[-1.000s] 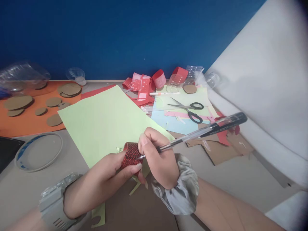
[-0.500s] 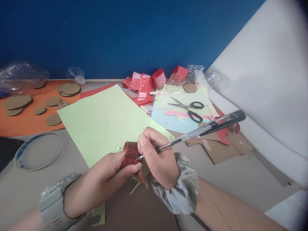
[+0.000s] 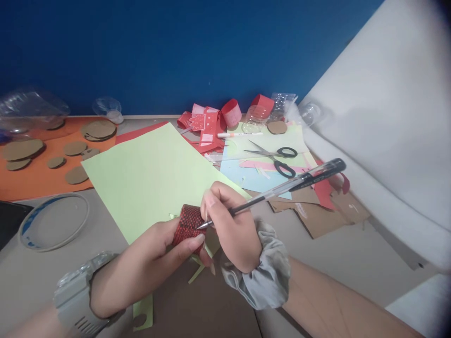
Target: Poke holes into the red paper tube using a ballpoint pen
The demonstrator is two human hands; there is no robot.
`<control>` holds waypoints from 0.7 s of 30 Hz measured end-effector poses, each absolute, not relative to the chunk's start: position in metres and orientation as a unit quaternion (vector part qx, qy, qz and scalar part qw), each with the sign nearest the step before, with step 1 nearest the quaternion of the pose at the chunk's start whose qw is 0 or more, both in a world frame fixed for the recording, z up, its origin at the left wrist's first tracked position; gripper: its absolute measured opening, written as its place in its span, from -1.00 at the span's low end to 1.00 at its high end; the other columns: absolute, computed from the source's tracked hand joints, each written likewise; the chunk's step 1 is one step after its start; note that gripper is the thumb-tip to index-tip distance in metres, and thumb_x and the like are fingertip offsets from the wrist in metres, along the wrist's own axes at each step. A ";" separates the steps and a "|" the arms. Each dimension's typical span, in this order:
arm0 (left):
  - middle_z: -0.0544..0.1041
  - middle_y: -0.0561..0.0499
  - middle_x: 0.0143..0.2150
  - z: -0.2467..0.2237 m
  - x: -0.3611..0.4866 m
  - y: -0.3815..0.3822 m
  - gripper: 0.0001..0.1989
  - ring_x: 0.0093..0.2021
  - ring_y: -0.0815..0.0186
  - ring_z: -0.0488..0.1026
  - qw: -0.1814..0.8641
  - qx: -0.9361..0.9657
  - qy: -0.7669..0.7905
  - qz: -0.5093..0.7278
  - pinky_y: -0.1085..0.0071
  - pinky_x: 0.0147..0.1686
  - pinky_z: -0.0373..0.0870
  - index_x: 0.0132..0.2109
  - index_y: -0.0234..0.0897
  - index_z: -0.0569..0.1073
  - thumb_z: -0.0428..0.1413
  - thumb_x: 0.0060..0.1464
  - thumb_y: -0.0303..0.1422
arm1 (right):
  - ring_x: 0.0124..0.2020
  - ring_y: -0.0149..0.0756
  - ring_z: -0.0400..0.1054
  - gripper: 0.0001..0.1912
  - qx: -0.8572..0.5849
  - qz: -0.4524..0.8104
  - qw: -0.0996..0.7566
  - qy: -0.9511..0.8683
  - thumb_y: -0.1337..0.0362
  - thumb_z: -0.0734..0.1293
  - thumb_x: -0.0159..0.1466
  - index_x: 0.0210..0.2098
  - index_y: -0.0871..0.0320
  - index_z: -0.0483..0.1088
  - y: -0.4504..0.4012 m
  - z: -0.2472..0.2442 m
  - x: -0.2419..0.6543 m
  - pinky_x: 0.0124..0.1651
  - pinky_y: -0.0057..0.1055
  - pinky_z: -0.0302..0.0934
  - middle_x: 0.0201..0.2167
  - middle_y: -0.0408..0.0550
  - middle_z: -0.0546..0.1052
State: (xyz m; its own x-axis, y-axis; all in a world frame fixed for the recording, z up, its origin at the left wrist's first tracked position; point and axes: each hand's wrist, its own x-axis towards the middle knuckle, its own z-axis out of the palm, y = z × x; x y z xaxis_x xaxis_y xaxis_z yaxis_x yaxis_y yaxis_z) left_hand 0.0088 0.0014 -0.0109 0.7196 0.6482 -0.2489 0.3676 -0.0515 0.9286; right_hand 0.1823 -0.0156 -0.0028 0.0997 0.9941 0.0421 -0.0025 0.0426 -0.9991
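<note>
A small red paper roll (image 3: 187, 220) with a black pattern of crossed lines is held in my left hand (image 3: 151, 263), its thumb along the lower front. My right hand (image 3: 230, 225) grips a clear pen (image 3: 278, 190) with a black cap end, which slants up to the right. The pen's tip touches or nearly touches the roll's patterned side. Under and behind the roll lies a large light green sheet (image 3: 151, 173). Narrow green paper scraps (image 3: 196, 274) show below my hands.
Black-handled scissors (image 3: 282, 160) lie on coloured papers at the right, near cardboard pieces (image 3: 317, 218). Red paper rolls (image 3: 231, 112) stand at the back. Cardboard discs (image 3: 75, 175) rest on orange paper (image 3: 56, 180) at the left, with a clear ring (image 3: 86, 220) in front.
The pen is a little more tilted toward the left and its tip has shifted slightly left and up on the roll. The whole view has moved slightly. Both holds are the same.
</note>
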 end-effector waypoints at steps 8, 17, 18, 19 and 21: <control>0.64 0.05 -0.28 -0.005 0.011 0.003 -0.60 -0.26 0.32 0.53 0.626 0.683 0.347 0.141 0.49 -0.14 0.35 -0.32 -0.23 0.65 0.03 0.43 -0.24 | -0.64 -0.47 0.18 -0.62 -0.453 0.545 0.539 -0.455 0.17 0.25 0.44 -0.51 0.08 0.20 -0.015 -0.009 0.183 -0.57 -0.54 0.08 -0.66 -0.31 0.25; 0.63 0.04 -0.28 -0.005 0.008 0.004 -0.62 -0.24 0.30 0.52 0.632 0.681 0.348 0.125 0.46 -0.13 0.35 -0.29 -0.23 0.63 0.02 0.44 -0.25 | -0.68 -0.42 0.20 -0.63 -0.494 0.516 0.510 -0.479 0.24 0.27 0.38 -0.56 0.05 0.15 -0.014 -0.001 0.182 -0.61 -0.49 0.11 -0.70 -0.31 0.23; 0.63 0.04 -0.28 -0.005 0.008 0.004 -0.63 -0.25 0.30 0.52 0.633 0.682 0.344 0.125 0.47 -0.13 0.35 -0.29 -0.23 0.63 0.02 0.44 -0.26 | -0.68 -0.42 0.19 -0.63 -0.497 0.510 0.508 -0.485 0.25 0.26 0.37 -0.56 0.05 0.14 -0.014 0.000 0.183 -0.61 -0.49 0.11 -0.70 -0.31 0.22; 0.63 0.04 -0.28 -0.005 0.008 0.005 -0.63 -0.24 0.31 0.52 0.633 0.684 0.341 0.125 0.47 -0.13 0.35 -0.28 -0.24 0.63 0.03 0.44 -0.27 | -0.67 -0.42 0.19 -0.63 -0.499 0.505 0.507 -0.489 0.27 0.26 0.36 -0.56 0.05 0.14 -0.014 0.001 0.183 -0.61 -0.49 0.11 -0.70 -0.31 0.21; 0.62 0.04 -0.29 -0.005 0.008 0.005 -0.63 -0.24 0.31 0.52 0.632 0.686 0.339 0.125 0.48 -0.13 0.35 -0.29 -0.24 0.63 0.03 0.44 -0.27 | -0.67 -0.42 0.19 -0.64 -0.502 0.495 0.506 -0.497 0.28 0.24 0.35 -0.57 0.05 0.13 -0.014 0.002 0.183 -0.60 -0.49 0.11 -0.69 -0.30 0.19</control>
